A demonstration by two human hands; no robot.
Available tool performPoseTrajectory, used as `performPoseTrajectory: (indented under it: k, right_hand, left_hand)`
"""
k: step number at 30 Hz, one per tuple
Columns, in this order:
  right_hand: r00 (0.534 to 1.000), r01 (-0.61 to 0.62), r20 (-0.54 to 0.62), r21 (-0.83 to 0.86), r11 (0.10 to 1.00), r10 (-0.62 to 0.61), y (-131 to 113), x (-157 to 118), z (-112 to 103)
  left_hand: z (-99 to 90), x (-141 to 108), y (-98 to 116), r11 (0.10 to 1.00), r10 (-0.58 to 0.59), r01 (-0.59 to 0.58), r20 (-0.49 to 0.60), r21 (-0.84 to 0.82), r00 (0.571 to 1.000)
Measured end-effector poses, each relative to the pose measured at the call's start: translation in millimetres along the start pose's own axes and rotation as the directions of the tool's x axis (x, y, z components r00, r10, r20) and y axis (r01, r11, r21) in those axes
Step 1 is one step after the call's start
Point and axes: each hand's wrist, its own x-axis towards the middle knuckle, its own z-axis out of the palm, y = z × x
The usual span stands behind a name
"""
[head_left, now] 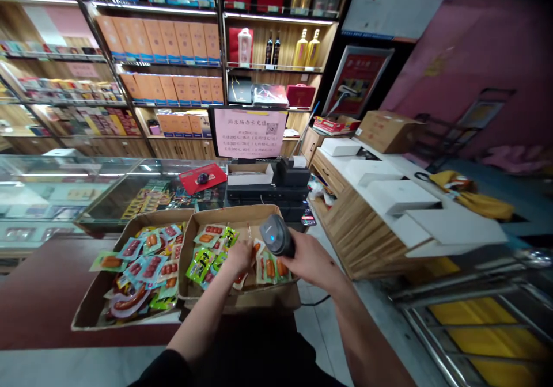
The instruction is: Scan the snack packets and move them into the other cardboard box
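A dark handheld scanner (276, 236) with a small blue light is gripped in my right hand (313, 261), above the right end of a cardboard tray (235, 303). Inside that tray, my left hand (240, 258) is closed at a sausage packet; what exactly its fingers pinch is hidden. Green packets (200, 265) lie to its left, and clear packs of orange sausages (270, 268) lie beneath the scanner. A second cardboard tray (88, 300) on the left holds several sausage packets (152, 265), one with a long curved sausage (129, 300).
Behind the trays stand a monitor (249, 133) with a pink sign, a black printer (292, 173) and a red mat (203, 178) with a mouse. A glass display case (103, 194) is at left. White boxes (389, 194) sit on the right counter, near a metal rail (458, 286).
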Motion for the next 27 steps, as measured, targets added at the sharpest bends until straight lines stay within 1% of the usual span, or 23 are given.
performPoseTrajectory:
  k: [2,4,6,8,10,13,16,18,21,24,27]
  right_hand:
    - [1.0,0.018,0.014,0.005,1.0,-0.018,1,1,-3]
    - [0.998,0.047,0.029,0.018,0.999,-0.048,0,3,-8]
    - [0.995,0.093,0.04,0.044,0.995,-0.094,-1,4,-12]
    - [0.989,0.139,0.04,0.078,0.987,-0.142,0,4,-16]
    - [0.984,0.174,0.032,0.099,0.98,-0.178,2,5,-19]
    - [0.979,0.199,0.032,0.095,0.975,-0.203,7,8,-20]
    - [0.979,0.196,0.038,0.097,0.976,-0.201,13,12,-19]
    - [0.978,0.197,0.042,0.134,0.971,-0.205,16,14,-19]
    - [0.966,0.233,0.058,0.219,0.948,-0.251,18,16,-18]
    - [0.952,0.26,0.088,0.265,0.928,-0.292,19,16,-19]
    - [0.945,0.27,0.111,0.272,0.924,-0.309,17,17,-19]
  left_hand:
    - [5.1,1,-2,0.999,-0.01,0.008,-0.033,-0.034,0.999]
    - [3.8,3,-4,0.995,-0.054,0.05,-0.044,-0.085,0.998]
    - [-4.0,5,-7,0.988,-0.089,0.081,-0.058,-0.13,0.994]
    - [-16.3,5,-7,0.979,-0.11,0.096,-0.073,-0.178,0.991]
    - [-29.3,3,-5,0.96,-0.129,0.106,-0.071,-0.261,0.989]
    - [-42.9,-2,0,0.901,-0.157,0.124,-0.046,-0.416,0.987]
    - [-48.2,-9,5,0.82,-0.189,0.144,-0.025,-0.554,0.982]
    - [-50.5,-13,7,0.774,-0.205,0.143,-0.031,-0.617,0.978]
    - [-55.1,-20,10,0.746,-0.224,0.133,-0.057,-0.652,0.973]
    - [-59.8,-26,13,0.759,-0.235,0.121,-0.097,-0.64,0.967]
    - [-63.2,-31,14,0.774,-0.244,0.111,-0.133,-0.624,0.961]
